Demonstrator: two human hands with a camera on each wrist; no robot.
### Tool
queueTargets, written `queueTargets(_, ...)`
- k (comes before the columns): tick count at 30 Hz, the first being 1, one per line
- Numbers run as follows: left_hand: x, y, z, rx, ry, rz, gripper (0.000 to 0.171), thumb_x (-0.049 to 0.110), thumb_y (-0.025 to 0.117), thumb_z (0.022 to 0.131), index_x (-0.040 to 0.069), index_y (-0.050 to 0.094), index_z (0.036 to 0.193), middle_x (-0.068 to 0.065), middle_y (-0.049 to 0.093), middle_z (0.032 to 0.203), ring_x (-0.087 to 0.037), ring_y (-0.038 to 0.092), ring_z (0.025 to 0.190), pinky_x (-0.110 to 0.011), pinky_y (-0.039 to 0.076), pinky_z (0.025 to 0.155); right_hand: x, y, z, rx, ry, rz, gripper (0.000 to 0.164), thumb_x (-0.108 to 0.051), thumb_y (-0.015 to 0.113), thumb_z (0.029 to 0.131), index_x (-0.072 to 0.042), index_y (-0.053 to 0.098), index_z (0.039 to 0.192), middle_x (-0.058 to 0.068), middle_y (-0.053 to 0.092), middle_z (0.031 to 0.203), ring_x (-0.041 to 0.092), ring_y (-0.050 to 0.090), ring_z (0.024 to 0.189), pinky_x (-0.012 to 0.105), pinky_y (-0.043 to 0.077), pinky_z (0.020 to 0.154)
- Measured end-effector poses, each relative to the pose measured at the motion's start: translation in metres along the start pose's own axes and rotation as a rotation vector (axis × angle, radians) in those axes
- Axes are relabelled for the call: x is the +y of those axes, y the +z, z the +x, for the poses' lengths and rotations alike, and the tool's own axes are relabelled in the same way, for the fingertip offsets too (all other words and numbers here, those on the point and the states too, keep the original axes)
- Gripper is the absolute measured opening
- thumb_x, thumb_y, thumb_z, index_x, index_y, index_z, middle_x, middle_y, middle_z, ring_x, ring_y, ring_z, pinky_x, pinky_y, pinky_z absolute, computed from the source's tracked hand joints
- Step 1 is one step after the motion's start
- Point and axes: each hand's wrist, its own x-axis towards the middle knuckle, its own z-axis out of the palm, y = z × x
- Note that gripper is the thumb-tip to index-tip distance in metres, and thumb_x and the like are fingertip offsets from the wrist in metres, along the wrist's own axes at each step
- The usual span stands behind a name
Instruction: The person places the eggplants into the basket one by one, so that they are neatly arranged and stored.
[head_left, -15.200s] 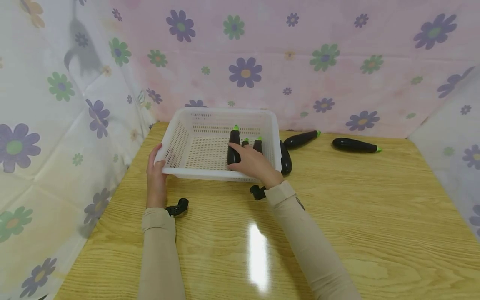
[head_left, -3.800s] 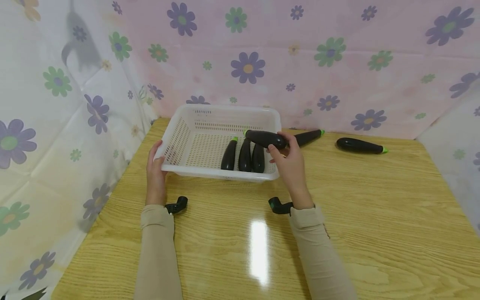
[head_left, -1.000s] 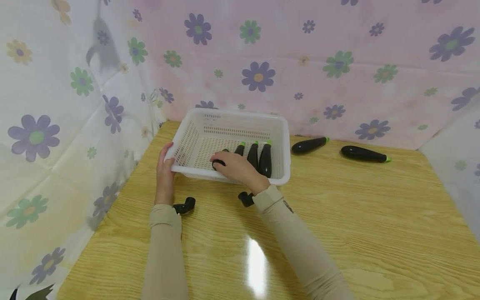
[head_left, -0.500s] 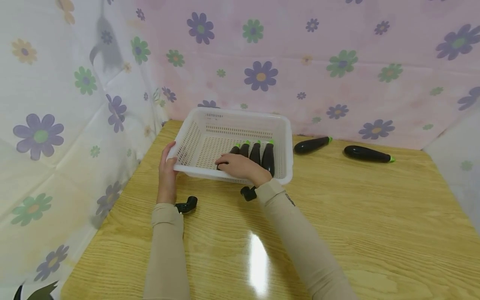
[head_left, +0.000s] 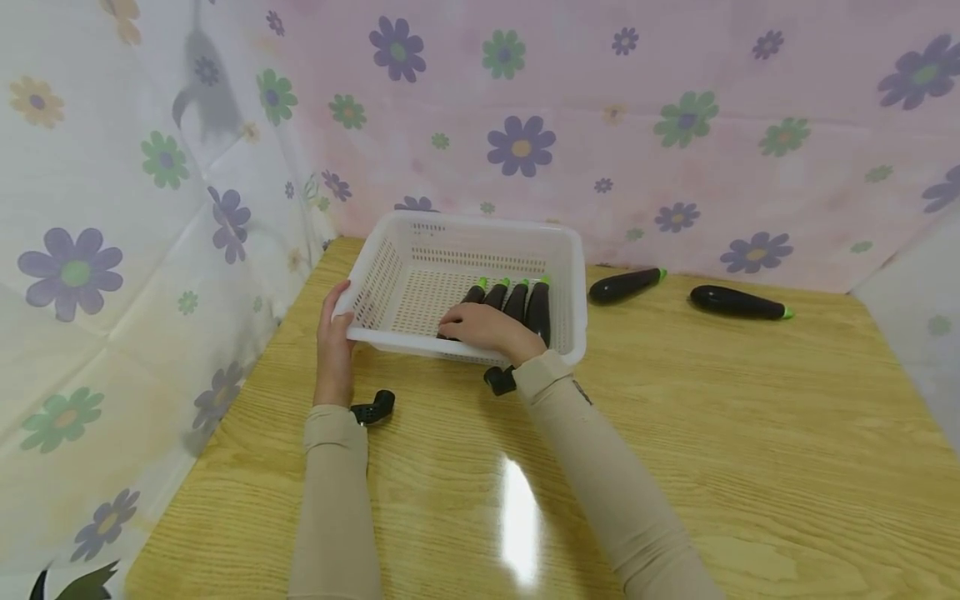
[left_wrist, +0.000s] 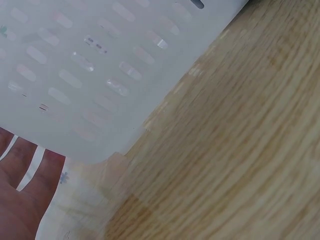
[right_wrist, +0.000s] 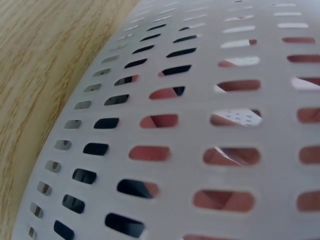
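Since a second ago, the leftmost eggplant [head_left: 475,294] inside has shifted right, toward its three neighbours [head_left: 516,302]. Left hand [head_left: 333,342] clamps the basket [head_left: 480,235] by its near-left corner; right hand [head_left: 492,327] lies over that eggplant, finger grip hidden from me. I'd nudge lightly, stems level.

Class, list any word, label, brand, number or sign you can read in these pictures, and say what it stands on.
None can be read in any view.
White basket: no lettering visible.
Eggplants: no stickers or writing visible.
Floral cloth: printed flowers, no readable text.
Right sleeve: one dark mark, too small to tell whether it is lettering.
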Motion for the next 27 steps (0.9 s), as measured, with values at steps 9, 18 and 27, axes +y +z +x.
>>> queueTargets(9,0.0,0.001,-0.003,0.002,-0.01,0.002,0.046,0.014,0.032,0.09,0.022,0.036,0.136,0.0,0.034,0.137,-0.025,0.035,0.122,-0.045,0.024,0.097,-0.002,0.0,-0.004,0.047,-0.002,-0.045,0.035,-0.033,0.042,0.093,-0.017,0.055,0.123,-0.001,0.048,0.128,0.017,0.044,0.115,0.034,0.035,0.093)
queueTargets(18,-0.006,-0.002,0.002,0.005,-0.023,-0.013,0.045,0.015,0.032,0.091,0.025,0.037,0.135,0.002,0.035,0.136,-0.022,0.036,0.121,-0.044,0.026,0.097,-0.007,-0.001,-0.007,0.258,-0.036,-0.083,0.033,-0.03,0.043,0.093,-0.018,0.056,0.121,0.0,0.051,0.123,0.017,0.054,0.097,0.035,0.042,0.08)
queueTargets(27,-0.015,-0.005,0.008,0.023,-0.012,-0.018,0.043,0.017,0.034,0.091,0.028,0.04,0.133,0.004,0.037,0.135,-0.019,0.039,0.119,-0.041,0.028,0.096,-0.012,-0.006,-0.016,0.29,-0.119,-0.138,0.031,-0.031,0.043,0.092,-0.021,0.058,0.118,-0.006,0.058,0.105,0.008,0.054,0.085,0.029,0.043,0.073)
